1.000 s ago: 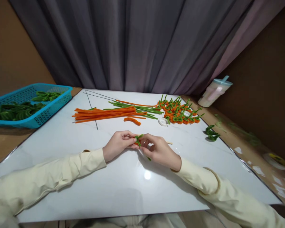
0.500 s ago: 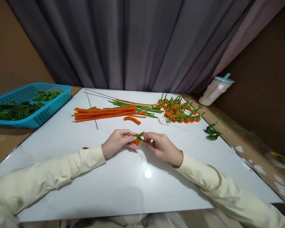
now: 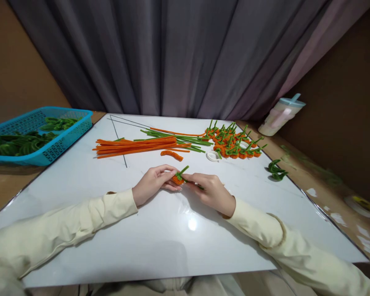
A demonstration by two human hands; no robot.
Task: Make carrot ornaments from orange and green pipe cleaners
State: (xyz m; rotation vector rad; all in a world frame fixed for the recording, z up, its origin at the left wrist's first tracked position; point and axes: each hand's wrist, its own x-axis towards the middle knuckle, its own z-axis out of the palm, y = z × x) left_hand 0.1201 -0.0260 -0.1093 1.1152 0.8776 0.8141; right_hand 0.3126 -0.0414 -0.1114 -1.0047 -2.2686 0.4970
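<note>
Between the thumb and fingers of my left hand (image 3: 156,181) is a small orange fuzzy piece (image 3: 178,180) with a green stem (image 3: 183,170) sticking up to the right. My right hand (image 3: 208,188) pinches at the piece's right side, where a bit of green shows under its fingers. Beyond my hands lie a curled orange piece (image 3: 172,155), a bundle of orange fuzzy sticks (image 3: 135,146) and green sticks (image 3: 185,138). At the back right stands a group of orange pieces with green stems (image 3: 234,144).
A blue basket (image 3: 66,137) of green leaf shapes is at the left. Small green curls (image 3: 276,170) lie near the right edge. A tumbler (image 3: 280,117) and a tape roll (image 3: 362,206) are further right. White ring (image 3: 213,156) behind my right hand.
The green stem now points more upright beside the orange piece. My right hand's fingers have closed in more flatly at its right side, and my left hand has barely moved.
</note>
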